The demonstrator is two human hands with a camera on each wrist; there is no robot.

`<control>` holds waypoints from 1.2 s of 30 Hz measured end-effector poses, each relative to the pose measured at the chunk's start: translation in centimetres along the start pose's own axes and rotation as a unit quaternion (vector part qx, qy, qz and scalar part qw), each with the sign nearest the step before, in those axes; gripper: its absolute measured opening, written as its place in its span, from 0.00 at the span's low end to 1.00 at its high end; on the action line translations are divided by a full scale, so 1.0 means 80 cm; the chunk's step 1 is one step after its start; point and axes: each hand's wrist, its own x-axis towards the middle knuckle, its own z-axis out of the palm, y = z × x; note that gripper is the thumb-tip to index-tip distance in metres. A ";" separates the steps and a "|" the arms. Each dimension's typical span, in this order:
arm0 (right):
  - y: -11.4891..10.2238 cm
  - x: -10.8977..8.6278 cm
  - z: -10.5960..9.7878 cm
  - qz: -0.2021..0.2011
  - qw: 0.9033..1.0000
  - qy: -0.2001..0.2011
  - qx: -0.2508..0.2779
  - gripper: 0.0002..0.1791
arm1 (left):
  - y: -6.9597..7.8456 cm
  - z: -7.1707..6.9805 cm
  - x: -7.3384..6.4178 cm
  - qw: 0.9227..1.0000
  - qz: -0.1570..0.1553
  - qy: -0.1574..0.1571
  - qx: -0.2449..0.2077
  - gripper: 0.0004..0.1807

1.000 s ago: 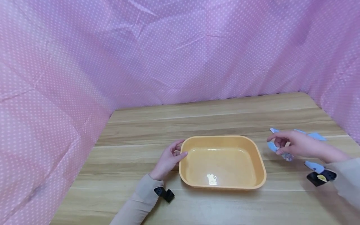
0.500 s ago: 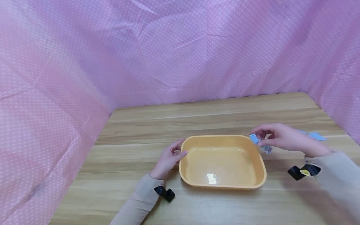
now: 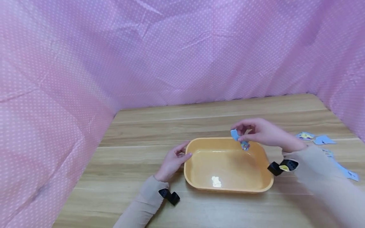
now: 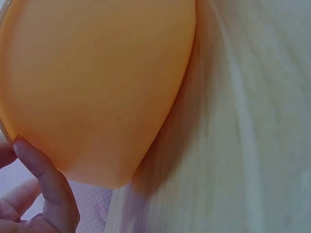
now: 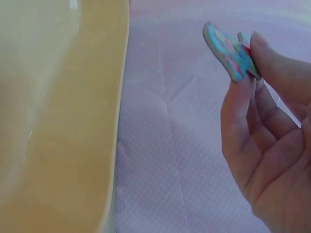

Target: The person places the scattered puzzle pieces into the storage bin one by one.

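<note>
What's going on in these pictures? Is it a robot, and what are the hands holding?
No robot here, just a person's two bare hands. The wide picture comes from a camera on the person's head, looking forward and down. The other two come from cameras worn on the wrists, each watching one hand up close; the small black gadget on the left sleeve is probably one.

The left hand grips the edge of a yellow-orange tub. The right hand pinches something flat, blue and colourful; I can't tell whether it's one piece or several. More bluish pieces lie right of the tub on the wooden table. Behind hangs pink dotted cloth.
</note>
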 end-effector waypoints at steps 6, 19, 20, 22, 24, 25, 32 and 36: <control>-0.013 0.021 0.014 -0.002 0.999 0.043 0.005 0.17 | 0.001 0.002 0.001 1.000 -0.003 0.001 -0.002 0.29; -0.011 0.066 0.059 -0.013 0.986 0.129 0.107 0.17 | 0.002 0.004 0.003 1.000 -0.001 0.003 -0.005 0.29; -0.010 0.069 0.063 -0.013 0.984 0.132 0.116 0.16 | 0.002 0.005 0.003 1.000 -0.003 0.003 -0.004 0.29; -0.009 0.073 0.070 -0.010 0.982 0.131 0.133 0.15 | 0.002 0.005 0.003 1.000 -0.005 0.004 -0.004 0.29; -0.007 0.076 0.076 -0.003 0.981 0.125 0.147 0.15 | 0.001 0.006 0.003 1.000 -0.007 0.005 -0.002 0.28; -0.006 0.078 0.080 -0.003 0.981 0.123 0.151 0.15 | 0.001 0.006 0.003 1.000 -0.008 0.006 -0.002 0.28; 0.003 0.082 0.102 0.001 0.987 0.081 0.140 0.21 | 0.002 0.005 0.001 1.000 0.001 0.002 -0.009 0.29; 0.009 0.083 0.112 -0.002 0.994 0.048 0.097 0.21 | 0.000 0.002 0.000 1.000 -0.001 0.004 -0.009 0.29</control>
